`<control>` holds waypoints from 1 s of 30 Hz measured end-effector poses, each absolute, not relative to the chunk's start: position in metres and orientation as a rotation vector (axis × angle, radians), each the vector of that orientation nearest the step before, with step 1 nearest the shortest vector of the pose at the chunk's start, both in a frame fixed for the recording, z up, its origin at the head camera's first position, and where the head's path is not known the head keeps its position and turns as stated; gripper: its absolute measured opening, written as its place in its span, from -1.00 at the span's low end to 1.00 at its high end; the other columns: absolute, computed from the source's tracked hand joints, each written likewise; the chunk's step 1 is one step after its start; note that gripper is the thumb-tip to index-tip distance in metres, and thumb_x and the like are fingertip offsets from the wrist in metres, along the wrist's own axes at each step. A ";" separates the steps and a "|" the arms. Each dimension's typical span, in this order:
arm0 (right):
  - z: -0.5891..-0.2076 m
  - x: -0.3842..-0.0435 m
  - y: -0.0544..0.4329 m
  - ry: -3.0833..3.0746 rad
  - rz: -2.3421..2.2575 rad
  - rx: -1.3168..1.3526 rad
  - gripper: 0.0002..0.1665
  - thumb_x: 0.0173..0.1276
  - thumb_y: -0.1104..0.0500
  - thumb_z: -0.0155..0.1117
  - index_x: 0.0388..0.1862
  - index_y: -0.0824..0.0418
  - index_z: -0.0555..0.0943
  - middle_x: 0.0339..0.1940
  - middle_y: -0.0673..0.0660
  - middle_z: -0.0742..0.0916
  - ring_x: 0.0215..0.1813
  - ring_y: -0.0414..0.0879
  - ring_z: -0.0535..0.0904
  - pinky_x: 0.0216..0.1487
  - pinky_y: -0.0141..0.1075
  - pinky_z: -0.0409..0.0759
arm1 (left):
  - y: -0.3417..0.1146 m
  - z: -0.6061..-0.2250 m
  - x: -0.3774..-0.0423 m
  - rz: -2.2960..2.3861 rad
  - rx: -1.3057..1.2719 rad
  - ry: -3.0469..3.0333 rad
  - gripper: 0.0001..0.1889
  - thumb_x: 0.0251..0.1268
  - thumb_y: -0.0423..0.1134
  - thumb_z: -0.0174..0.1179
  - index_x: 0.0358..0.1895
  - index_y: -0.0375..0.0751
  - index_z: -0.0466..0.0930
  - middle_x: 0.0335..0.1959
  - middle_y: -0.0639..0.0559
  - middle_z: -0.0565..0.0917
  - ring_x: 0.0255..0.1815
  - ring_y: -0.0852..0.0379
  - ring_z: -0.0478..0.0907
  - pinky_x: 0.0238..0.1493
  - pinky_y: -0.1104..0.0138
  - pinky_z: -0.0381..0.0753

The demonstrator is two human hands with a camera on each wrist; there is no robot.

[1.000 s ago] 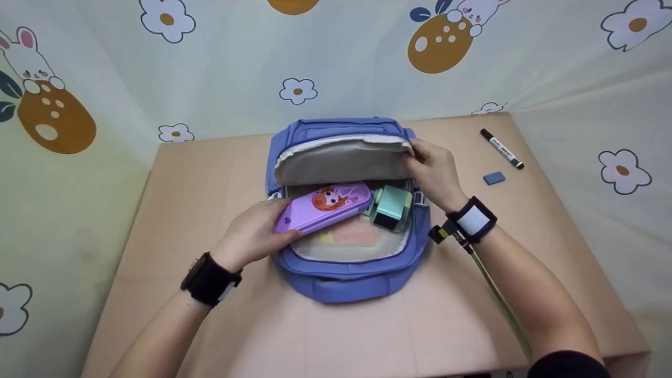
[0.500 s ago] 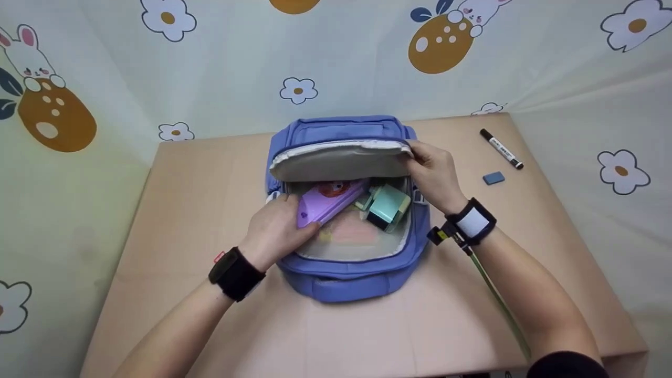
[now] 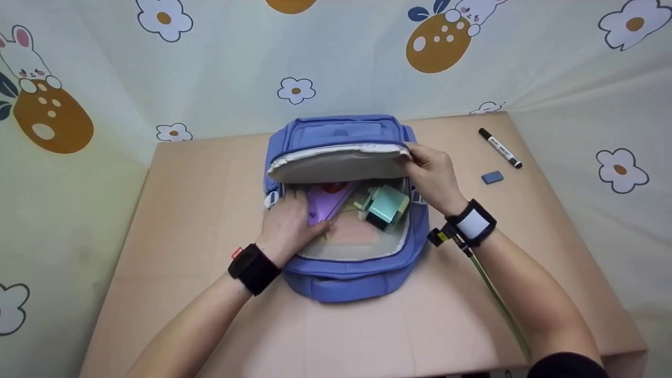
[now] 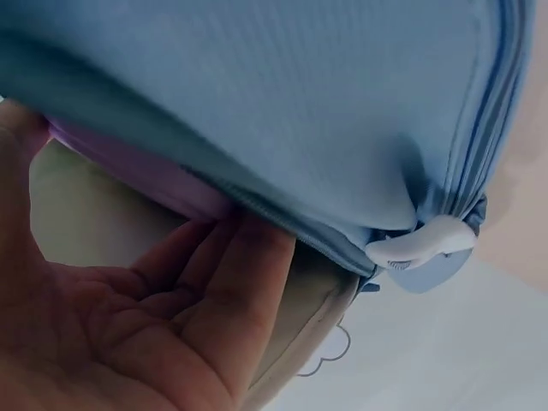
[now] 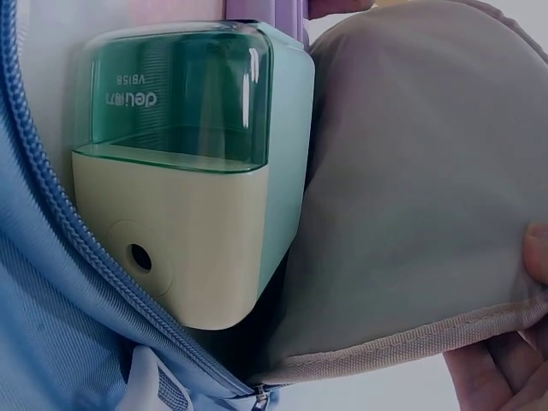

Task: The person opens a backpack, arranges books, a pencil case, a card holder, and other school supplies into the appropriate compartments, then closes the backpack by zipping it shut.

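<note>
A blue backpack [image 3: 349, 286] lies on the table with its main pocket unzipped. My left hand [image 3: 286, 227] reaches into the opening and grips a purple pencil case [image 3: 325, 205] between thumb and fingers; its far end is hidden under the flap. In the left wrist view only a strip of the pencil case [image 4: 145, 171] shows. At the flap's right edge my right hand [image 3: 434, 176] pinches the grey-lined flap [image 3: 341, 168] and holds it raised. Beside the case, inside the pocket, sits a green and cream pencil sharpener [image 3: 387, 206], its crank hole facing the right wrist camera.
A black-and-white marker [image 3: 500, 148] and a small blue eraser [image 3: 492, 177] lie on the table [image 3: 199, 194] right of the backpack. Something flat and pink [image 3: 354, 228] shows at the pocket's bottom. A patterned curtain [image 3: 226, 68] surrounds the table's back and sides.
My left hand has moved right with the pencil case, pushing it deeper under the flap and turning it steeper. The flap hangs lower. The sharpener has tilted slightly; my right hand stays in place.
</note>
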State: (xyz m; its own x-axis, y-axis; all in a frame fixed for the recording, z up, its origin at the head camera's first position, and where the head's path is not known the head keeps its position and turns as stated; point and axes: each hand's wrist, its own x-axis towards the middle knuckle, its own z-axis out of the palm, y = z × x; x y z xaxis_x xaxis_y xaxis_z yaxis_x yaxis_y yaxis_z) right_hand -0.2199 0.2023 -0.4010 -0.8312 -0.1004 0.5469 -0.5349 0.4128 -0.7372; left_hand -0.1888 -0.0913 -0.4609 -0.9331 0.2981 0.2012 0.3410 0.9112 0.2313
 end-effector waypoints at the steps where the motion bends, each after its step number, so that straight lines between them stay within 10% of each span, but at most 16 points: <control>1: -0.403 -0.221 0.203 -2.262 1.401 0.535 -0.72 0.37 0.51 0.25 0.00 0.39 0.75 -0.12 0.24 0.81 -0.34 -0.17 0.50 -0.26 -0.49 0.47 | -0.091 -0.460 -0.187 -0.390 -0.499 -2.898 -0.18 0.07 0.33 0.44 -0.03 -0.47 0.52 -0.22 -0.28 0.61 -0.28 -0.26 0.63 -0.29 -0.12 0.63; 10: -0.428 -0.235 0.214 -2.266 1.397 0.564 -0.71 0.36 0.47 0.31 0.02 0.32 0.76 -0.09 0.17 0.81 -0.23 -0.22 0.61 -0.19 -0.51 0.55 | -0.078 -0.407 -0.157 -0.426 -0.993 -2.244 -0.75 0.40 -0.15 0.32 -0.03 -0.25 0.68 -0.08 -0.11 0.65 -0.06 -0.11 0.58 -0.05 0.08 0.63; 18: -0.429 -0.229 0.217 -2.282 1.402 0.624 -0.67 0.38 0.45 0.30 0.05 0.23 0.77 -0.03 0.09 0.81 -0.02 -0.11 0.73 0.00 -0.42 0.64 | -0.096 -0.383 -0.177 -0.642 -0.930 -2.102 -0.37 0.26 -0.30 0.40 0.40 -0.30 0.43 0.36 -0.22 0.50 0.42 -0.18 0.38 0.48 0.01 0.26; 30: -0.428 -0.216 0.222 -2.339 1.153 0.752 -0.64 0.32 0.46 0.35 0.08 0.27 0.73 0.02 0.14 0.79 0.06 -0.06 0.72 0.07 -0.34 0.64 | -0.126 -0.405 -0.190 -0.805 -0.892 -2.281 -0.71 0.26 -0.48 0.37 0.04 -0.22 0.71 -0.01 -0.07 0.77 0.02 -0.01 0.72 0.04 0.17 0.68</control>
